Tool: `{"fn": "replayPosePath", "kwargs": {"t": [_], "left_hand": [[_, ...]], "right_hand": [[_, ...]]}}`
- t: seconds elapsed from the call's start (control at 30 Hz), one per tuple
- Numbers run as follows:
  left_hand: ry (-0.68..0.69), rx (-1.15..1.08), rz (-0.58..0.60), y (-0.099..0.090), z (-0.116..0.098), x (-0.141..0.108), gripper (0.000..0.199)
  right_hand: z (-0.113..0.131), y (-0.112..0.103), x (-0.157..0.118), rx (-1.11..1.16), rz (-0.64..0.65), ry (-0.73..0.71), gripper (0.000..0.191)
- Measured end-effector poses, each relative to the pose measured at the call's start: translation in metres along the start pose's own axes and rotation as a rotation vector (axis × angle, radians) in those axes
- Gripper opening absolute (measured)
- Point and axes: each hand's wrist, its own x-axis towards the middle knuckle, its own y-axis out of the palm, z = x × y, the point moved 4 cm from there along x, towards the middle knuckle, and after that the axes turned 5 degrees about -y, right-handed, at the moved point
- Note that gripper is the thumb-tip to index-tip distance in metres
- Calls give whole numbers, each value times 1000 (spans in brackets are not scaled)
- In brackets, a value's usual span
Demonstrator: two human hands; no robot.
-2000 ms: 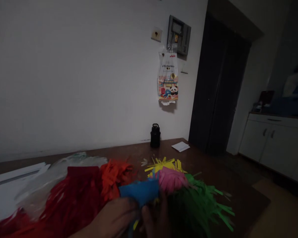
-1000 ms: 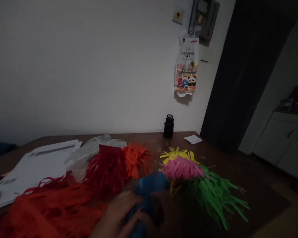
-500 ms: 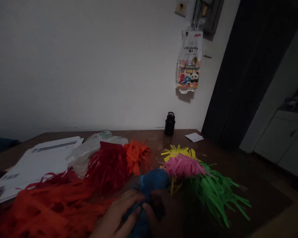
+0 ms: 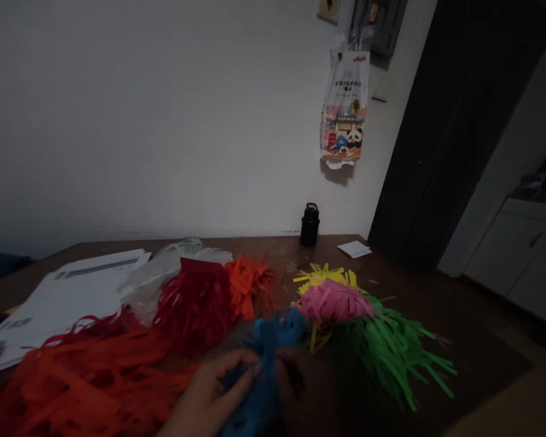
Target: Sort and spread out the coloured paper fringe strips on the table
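At the front middle of the table, both hands are at a bundle of blue paper strips (image 4: 267,382), which is blurred by motion. My left hand (image 4: 221,385) has thumb and fingers pinched together at its left side. My right hand (image 4: 306,385), dark in shadow, is closed against its right side. Just beyond lies a pink fringed paper bundle (image 4: 334,301) over a yellow one (image 4: 325,276), with a green one (image 4: 391,343) to the right. Left of my hands are loose orange-red strips (image 4: 86,382), a dark red bundle (image 4: 193,303) and an orange bundle (image 4: 248,282).
White printed sheets (image 4: 68,297) and a clear plastic bag (image 4: 157,276) lie on the left of the brown table (image 4: 473,358). A black bottle (image 4: 310,226) and white cards (image 4: 353,249) stand and lie at the back. A printed bag (image 4: 344,115) hangs on the wall.
My hands have drawn slightly apart on the blue paper strips, whose upper end now looks looser and more spread. The view has shifted slightly; the other bundles lie as before.
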Motion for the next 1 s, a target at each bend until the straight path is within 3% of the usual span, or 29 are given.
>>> {"fn": "replayPosePath", "kwargs": {"t": [0.13, 0.27, 0.4, 0.57, 0.7, 1.0], "left_hand": [[-244, -338, 65, 4, 3, 0, 42], [-382, -521, 112, 8, 2, -2, 44], [-402, -592, 146, 9, 3, -4, 44], [-416, -662, 161, 12, 17, -4, 44], [-348, -674, 230, 13, 16, -5, 36], [-349, -568, 275, 10, 12, -5, 49]], "right_hand": [[-1, -18, 3, -71, -89, 14, 26], [11, -17, 2, -74, -22, -201, 24], [18, 0, -3, -101, 38, -302, 21], [16, 7, -6, -99, -64, -205, 6], [12, 4, -5, -44, -9, -176, 5], [4, 0, 1, 60, 99, -15, 6]]}}
